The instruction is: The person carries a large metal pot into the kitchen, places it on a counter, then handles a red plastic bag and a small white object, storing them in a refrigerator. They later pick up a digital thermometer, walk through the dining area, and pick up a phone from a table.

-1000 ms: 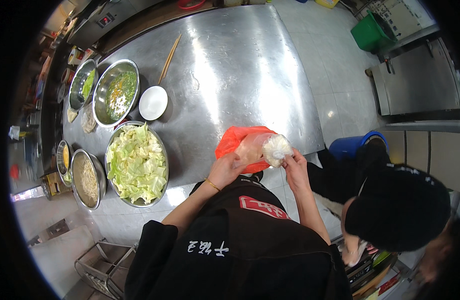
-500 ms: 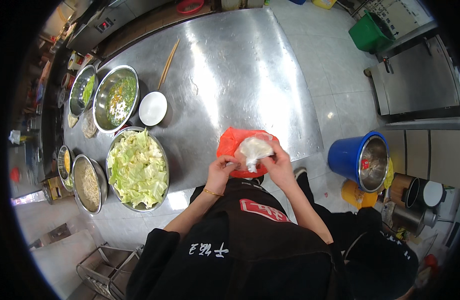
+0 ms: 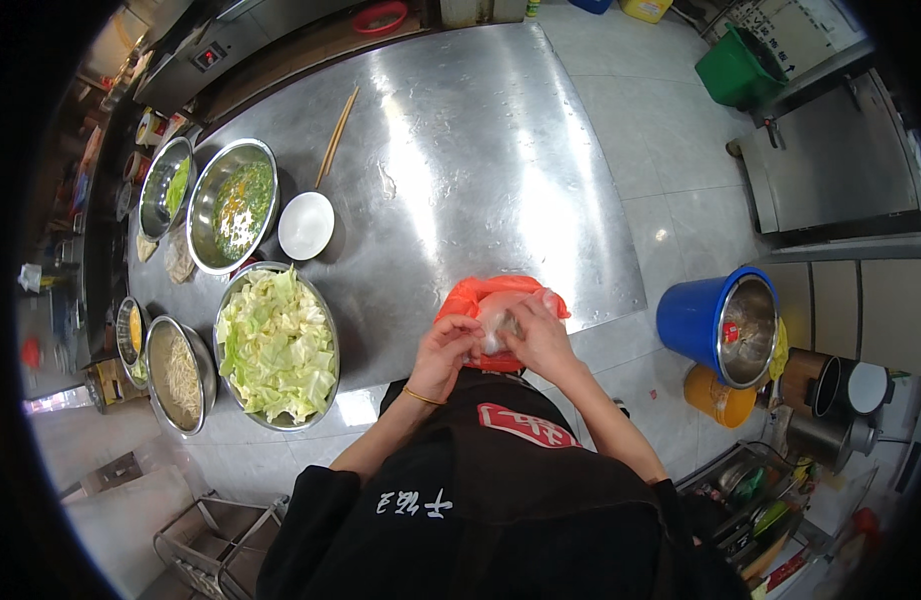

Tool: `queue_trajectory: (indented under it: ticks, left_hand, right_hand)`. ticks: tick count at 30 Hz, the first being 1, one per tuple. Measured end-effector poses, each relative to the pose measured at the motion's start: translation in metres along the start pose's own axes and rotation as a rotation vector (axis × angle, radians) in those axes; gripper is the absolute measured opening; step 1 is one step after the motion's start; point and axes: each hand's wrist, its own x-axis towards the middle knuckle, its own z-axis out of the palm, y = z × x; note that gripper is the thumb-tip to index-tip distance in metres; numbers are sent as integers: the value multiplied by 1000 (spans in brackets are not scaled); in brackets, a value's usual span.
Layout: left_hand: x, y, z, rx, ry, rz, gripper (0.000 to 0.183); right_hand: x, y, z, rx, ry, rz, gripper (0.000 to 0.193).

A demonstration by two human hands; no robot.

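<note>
A red plastic bag (image 3: pixel 469 297) lies at the near edge of the steel table, close against my apron. On top of it is a crumpled, whitish see-through plastic bag (image 3: pixel 495 325); what it contains I cannot make out. My left hand (image 3: pixel 447 352) pinches this clear bag from the left with bent fingers. From the other side my right hand (image 3: pixel 541 343) curls its fingers down onto the same bag. The two hands are close together, partly covering it.
A bowl of torn cabbage (image 3: pixel 277 345), a bowl of pale strands (image 3: pixel 179 375) and a bowl of yellow-green liquid (image 3: pixel 233 205) stand left. Beyond are a white bowl (image 3: pixel 307 226) and chopsticks (image 3: pixel 337 137). A blue bucket (image 3: pixel 693 318) stands right of the table (image 3: pixel 451 130).
The clear bag, earlier held up and spread, is now lower and bunched against the red bag. My hands have drawn closer together. A person in black at lower right has left view.
</note>
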Motion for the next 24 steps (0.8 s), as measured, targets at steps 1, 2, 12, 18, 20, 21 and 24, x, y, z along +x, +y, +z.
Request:
queue_trajectory:
  ticks: [1, 2, 12, 18, 20, 21, 24]
  left_hand:
    - [1, 3, -1, 5, 12, 12, 20]
    - [1, 6, -3, -1, 4, 29, 19]
    - [3, 24, -1, 10, -34, 71, 18]
    - [4, 31, 2, 65, -32, 70, 16]
    - [3, 35, 6, 107, -42, 73, 17]
    - [1, 37, 9, 138, -50, 75, 17]
    - [-6, 43, 21, 271, -142, 144, 23]
  right_hand:
    - [1, -1, -4, 65, 52, 66, 23]
    - [1, -1, -8, 146, 101, 132, 23]
    - [0, 21, -24, -349, 327, 148, 28]
    - [-6, 31, -20, 217, 135, 381, 17]
    - [-4, 23, -21, 554, 170, 380, 11]
    - [-2, 16, -22, 726, 184, 393, 8]
    - [-5, -10, -30, 964, 0, 350, 6]
